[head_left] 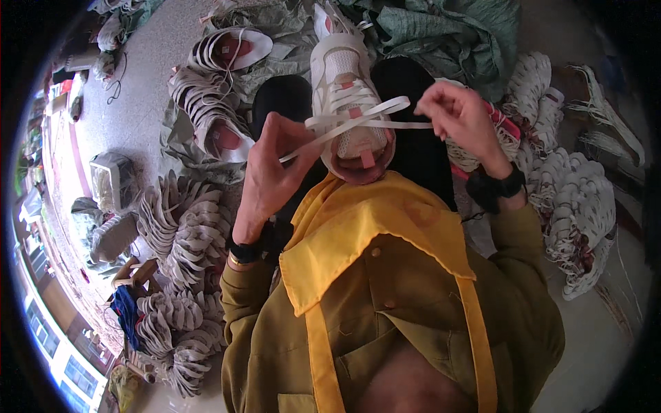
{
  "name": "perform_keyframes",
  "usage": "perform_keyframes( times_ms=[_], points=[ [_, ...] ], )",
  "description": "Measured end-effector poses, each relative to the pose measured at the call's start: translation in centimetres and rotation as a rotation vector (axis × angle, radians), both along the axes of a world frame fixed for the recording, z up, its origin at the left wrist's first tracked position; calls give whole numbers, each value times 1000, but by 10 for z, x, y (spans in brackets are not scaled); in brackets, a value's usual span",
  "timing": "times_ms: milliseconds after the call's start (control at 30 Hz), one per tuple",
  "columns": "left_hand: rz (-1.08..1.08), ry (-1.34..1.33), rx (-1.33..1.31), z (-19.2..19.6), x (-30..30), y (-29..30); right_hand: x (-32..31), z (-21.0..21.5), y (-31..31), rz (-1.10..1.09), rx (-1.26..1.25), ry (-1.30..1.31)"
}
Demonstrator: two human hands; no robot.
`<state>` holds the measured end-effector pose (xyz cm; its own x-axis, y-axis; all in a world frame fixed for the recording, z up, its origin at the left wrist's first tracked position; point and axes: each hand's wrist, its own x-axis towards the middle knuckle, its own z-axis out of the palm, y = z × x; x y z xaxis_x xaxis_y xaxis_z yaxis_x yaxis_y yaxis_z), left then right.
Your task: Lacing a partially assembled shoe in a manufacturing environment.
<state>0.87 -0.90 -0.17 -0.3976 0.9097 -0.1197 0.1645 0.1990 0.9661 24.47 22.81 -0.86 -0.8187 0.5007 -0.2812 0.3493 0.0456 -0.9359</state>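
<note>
A white and beige sneaker with pink details sits between my knees, its heel toward me. Across its throat lies a white shoelace, crossed into loops over the pink-tabbed tongue. At the shoe's left, my left hand is closed, thumb and fingers pinching the lace, with a loose end poking out below. On the opposite side, my right hand has curled fingers beside a loop and a lace end stretched rightward; its grip on the lace is partly hidden.
A yellow apron covers my lap. Nested shoe uppers lie at the left, with stacks of pale curved pieces nearer me. Bundles of white laced parts lie at the right. Green sacking is heaped at the far side.
</note>
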Motion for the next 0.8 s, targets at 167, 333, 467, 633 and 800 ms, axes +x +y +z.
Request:
perform_keyframes(
  times_ms=[167,333,467,633,800],
  points=[
    [-39,284,-95,13,5,-5,2,11,-35,99,409,-44],
    [-39,492,42,21,2,-6,5,8,-36,74,752,102],
    [-76,625,6,32,-5,-12,11,14,-23,7,858,143],
    [-92,766,6,38,-20,-28,36,24,-4,-86,877,-2],
    [-17,769,-80,35,-28,-52,83,4,24,-194,758,-111]
  ],
)
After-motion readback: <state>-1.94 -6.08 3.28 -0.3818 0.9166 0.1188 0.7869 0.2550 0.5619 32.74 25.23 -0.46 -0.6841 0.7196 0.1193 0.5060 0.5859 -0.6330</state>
